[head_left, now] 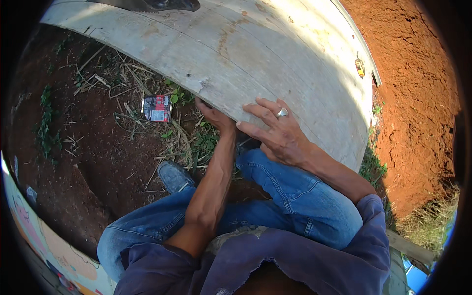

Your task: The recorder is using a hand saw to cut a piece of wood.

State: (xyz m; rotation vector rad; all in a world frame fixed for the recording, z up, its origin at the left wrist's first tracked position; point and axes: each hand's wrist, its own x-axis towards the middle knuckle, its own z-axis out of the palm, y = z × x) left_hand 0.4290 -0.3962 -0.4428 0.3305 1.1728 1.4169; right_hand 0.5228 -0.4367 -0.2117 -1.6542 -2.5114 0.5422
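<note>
A wide, pale wooden board point(231, 64) with a worn edge stretches across the space before me. My right hand point(282, 135) lies on its top near the close edge, fingers spread, with a silver ring on one finger. Against that same edge, my left hand point(219, 118) reaches up from below; its fingers go under the board and are mostly hidden. At the far left of the board rests a dark tool with a black handle point(174, 4), probably a handsaw, cut off by the view. A small yellow and black tape measure point(360, 67) sits by the right edge.
A red and black packet point(156, 108) lies on dark soil among dry stalks and green weeds point(45, 118). My jeans-clad legs and a shoe point(174, 177) are below the board. Red earth point(408, 98) borders the right side; a painted panel point(54, 246) stands lower left.
</note>
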